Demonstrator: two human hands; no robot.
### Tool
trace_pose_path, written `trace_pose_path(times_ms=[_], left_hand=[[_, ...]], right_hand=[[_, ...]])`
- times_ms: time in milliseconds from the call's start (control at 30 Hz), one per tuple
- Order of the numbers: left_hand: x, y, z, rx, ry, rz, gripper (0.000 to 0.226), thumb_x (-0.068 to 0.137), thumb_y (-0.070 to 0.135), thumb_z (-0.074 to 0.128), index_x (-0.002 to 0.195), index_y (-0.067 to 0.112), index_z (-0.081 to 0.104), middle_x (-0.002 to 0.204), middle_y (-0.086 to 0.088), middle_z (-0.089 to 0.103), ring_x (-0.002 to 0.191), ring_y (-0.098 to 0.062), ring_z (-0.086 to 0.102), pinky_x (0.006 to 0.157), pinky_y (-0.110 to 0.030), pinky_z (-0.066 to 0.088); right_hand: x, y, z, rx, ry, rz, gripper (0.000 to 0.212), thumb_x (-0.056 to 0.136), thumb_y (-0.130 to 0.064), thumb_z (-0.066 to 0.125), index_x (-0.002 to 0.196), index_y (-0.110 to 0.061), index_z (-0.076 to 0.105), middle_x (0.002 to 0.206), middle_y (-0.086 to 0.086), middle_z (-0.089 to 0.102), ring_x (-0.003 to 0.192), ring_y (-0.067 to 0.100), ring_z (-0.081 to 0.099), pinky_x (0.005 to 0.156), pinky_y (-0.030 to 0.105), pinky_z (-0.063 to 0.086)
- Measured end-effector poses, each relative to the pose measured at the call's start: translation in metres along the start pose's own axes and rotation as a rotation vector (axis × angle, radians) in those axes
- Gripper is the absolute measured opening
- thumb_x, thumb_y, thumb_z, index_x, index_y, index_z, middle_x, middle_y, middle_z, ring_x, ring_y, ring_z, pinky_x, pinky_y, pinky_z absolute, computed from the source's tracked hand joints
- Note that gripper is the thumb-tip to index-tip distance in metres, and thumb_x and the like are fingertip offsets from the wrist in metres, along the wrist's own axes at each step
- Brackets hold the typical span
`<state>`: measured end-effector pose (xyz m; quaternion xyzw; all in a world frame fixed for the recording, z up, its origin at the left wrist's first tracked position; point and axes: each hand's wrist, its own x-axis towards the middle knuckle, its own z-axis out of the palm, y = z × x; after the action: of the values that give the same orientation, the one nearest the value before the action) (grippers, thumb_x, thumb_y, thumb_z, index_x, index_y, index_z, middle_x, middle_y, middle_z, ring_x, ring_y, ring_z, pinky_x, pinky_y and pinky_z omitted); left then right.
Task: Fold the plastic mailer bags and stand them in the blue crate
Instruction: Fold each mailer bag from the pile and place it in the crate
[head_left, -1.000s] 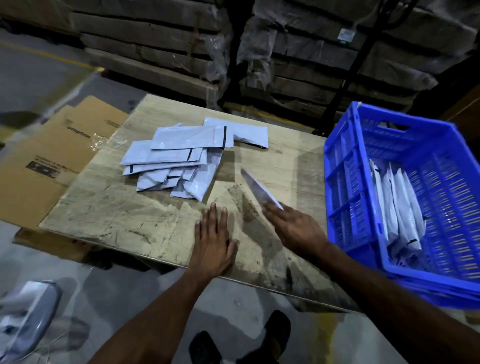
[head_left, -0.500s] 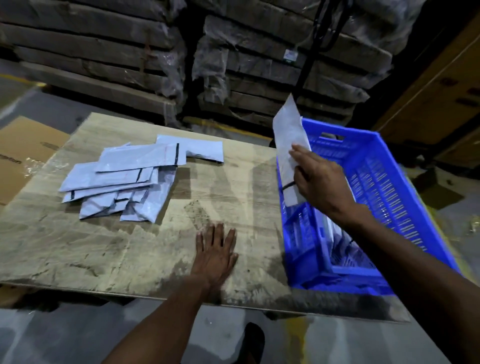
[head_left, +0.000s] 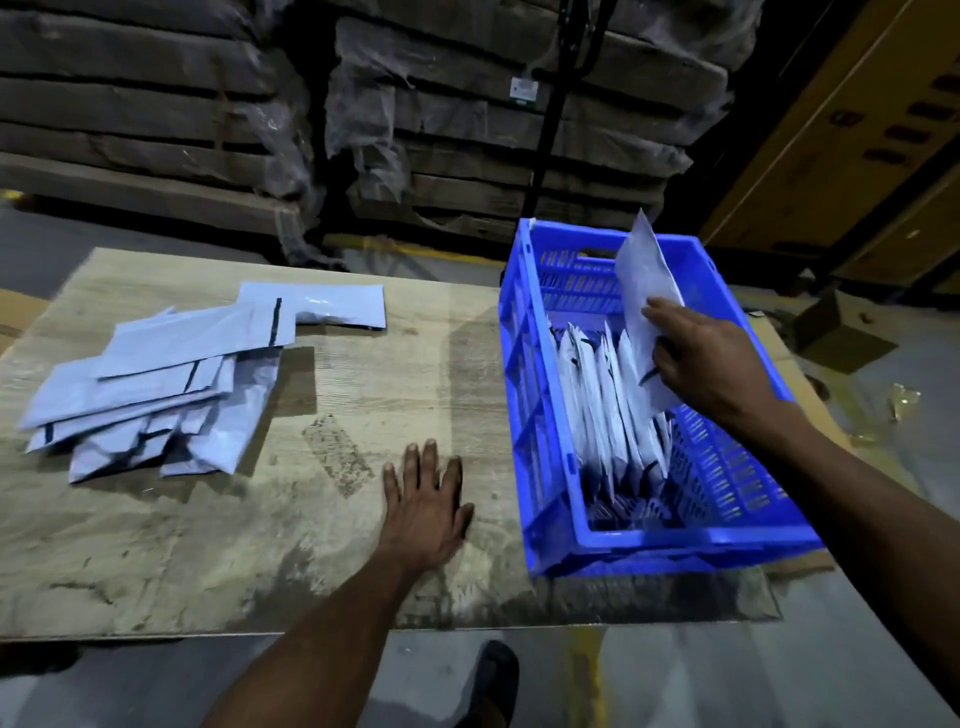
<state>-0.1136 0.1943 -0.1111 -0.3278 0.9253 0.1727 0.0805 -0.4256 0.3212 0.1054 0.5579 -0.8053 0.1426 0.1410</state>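
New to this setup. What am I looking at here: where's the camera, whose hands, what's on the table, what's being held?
No machine here: a person works bare-handed, and the one camera sits on their head, looking forward and down. The left hand rests flat on the wooden table. The right hand grips a folded mailer bag upright over the blue crate, beside the row of bags already standing inside. A loose pile of flat bags lies on the table's left, waiting to be folded. Wrapped stacks of boards fill the background.

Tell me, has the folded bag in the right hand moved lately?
Yes. The folded bag went from the table rightward to above the blue crate.
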Motion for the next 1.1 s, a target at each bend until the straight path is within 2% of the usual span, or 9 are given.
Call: trace_pose_path(times_ms=[67, 200, 333, 433, 667, 800, 900, 1033, 1100], left_hand=[[0.003, 0.005, 0.001, 0.003, -0.007, 0.001, 0.074, 0.103, 0.059, 0.020, 0.164, 0.022, 0.004, 0.170, -0.016, -0.018, 0.154, -0.039, -0.021, 0.120, -0.065, -0.009], [0.007, 0.009, 0.001, 0.043, -0.022, -0.019, 0.089, 0.087, 0.067, -0.004, 0.164, 0.023, 0.002, 0.170, -0.014, -0.018, 0.154, -0.039, -0.021, 0.118, -0.065, -0.012], [0.007, 0.008, 0.005, -0.001, 0.018, -0.010, 0.090, 0.089, 0.068, 0.001, 0.165, 0.021, 0.013, 0.171, -0.015, -0.010, 0.156, -0.040, -0.014, 0.118, -0.065, -0.009], [0.009, 0.007, 0.007, 0.000, 0.009, -0.012, 0.090, 0.089, 0.069, 0.000, 0.165, 0.022, 0.010, 0.171, -0.014, -0.013, 0.156, -0.039, -0.018, 0.119, -0.065, -0.011], [0.008, 0.008, 0.006, 0.031, 0.005, -0.015, 0.091, 0.088, 0.071, -0.004, 0.165, 0.024, 0.003, 0.170, -0.012, -0.018, 0.155, -0.038, -0.020, 0.119, -0.065, -0.010], [0.007, 0.010, 0.005, 0.023, -0.007, -0.020, 0.093, 0.086, 0.071, -0.006, 0.165, 0.024, 0.002, 0.170, -0.011, -0.020, 0.155, -0.037, -0.022, 0.119, -0.063, -0.011], [0.006, 0.010, 0.004, -0.009, -0.002, -0.015, 0.092, 0.086, 0.072, -0.005, 0.165, 0.024, 0.002, 0.170, -0.011, -0.021, 0.155, -0.036, -0.023, 0.119, -0.063, -0.011], [0.002, 0.005, 0.008, -0.009, 0.007, 0.007, 0.088, 0.091, 0.070, 0.000, 0.165, 0.023, 0.005, 0.170, -0.011, -0.018, 0.155, -0.036, -0.022, 0.121, -0.061, -0.008], [-0.003, 0.001, 0.011, 0.010, 0.014, 0.016, 0.085, 0.094, 0.066, 0.005, 0.165, 0.021, 0.012, 0.171, -0.013, -0.010, 0.156, -0.037, -0.014, 0.123, -0.060, -0.002]], right_hand=[[-0.014, 0.019, 0.006, -0.027, -0.048, 0.044, 0.051, 0.079, -0.003, 0.068, 0.129, -0.010, 0.065, 0.137, 0.011, 0.063, 0.102, 0.041, 0.071, 0.081, 0.056, 0.058], [-0.031, 0.042, 0.013, -0.080, -0.093, 0.115, 0.051, 0.077, 0.000, 0.070, 0.128, -0.008, 0.067, 0.136, 0.013, 0.064, 0.096, 0.042, 0.071, 0.077, 0.055, 0.059], [-0.047, 0.056, 0.022, -0.106, -0.197, 0.192, 0.049, 0.081, -0.002, 0.068, 0.129, -0.010, 0.065, 0.140, 0.009, 0.061, 0.096, 0.043, 0.070, 0.076, 0.054, 0.059], [-0.058, 0.059, 0.029, -0.089, -0.258, 0.240, 0.049, 0.084, -0.006, 0.066, 0.132, -0.011, 0.063, 0.144, 0.008, 0.058, 0.101, 0.044, 0.069, 0.080, 0.053, 0.057], [-0.071, 0.053, 0.059, -0.072, -0.449, 0.179, 0.032, 0.088, -0.008, 0.060, 0.120, -0.005, 0.063, 0.138, 0.015, 0.059, 0.098, 0.046, 0.067, 0.076, 0.054, 0.057], [-0.073, 0.052, 0.062, -0.043, -0.438, 0.167, 0.032, 0.090, -0.006, 0.058, 0.121, -0.002, 0.061, 0.129, 0.020, 0.063, 0.101, 0.046, 0.066, 0.077, 0.052, 0.055], [-0.073, 0.052, 0.061, -0.055, -0.420, 0.174, 0.026, 0.089, -0.010, 0.058, 0.115, -0.008, 0.059, 0.121, 0.018, 0.066, 0.093, 0.046, 0.066, 0.070, 0.052, 0.055], [-0.068, 0.045, 0.057, -0.069, -0.298, 0.223, 0.039, 0.089, -0.014, 0.061, 0.128, -0.012, 0.061, 0.140, 0.014, 0.059, 0.095, 0.046, 0.069, 0.075, 0.055, 0.056], [-0.060, 0.032, 0.055, -0.048, -0.175, 0.185, 0.042, 0.087, -0.008, 0.067, 0.128, -0.007, 0.063, 0.139, 0.017, 0.060, 0.098, 0.045, 0.070, 0.074, 0.054, 0.057]])
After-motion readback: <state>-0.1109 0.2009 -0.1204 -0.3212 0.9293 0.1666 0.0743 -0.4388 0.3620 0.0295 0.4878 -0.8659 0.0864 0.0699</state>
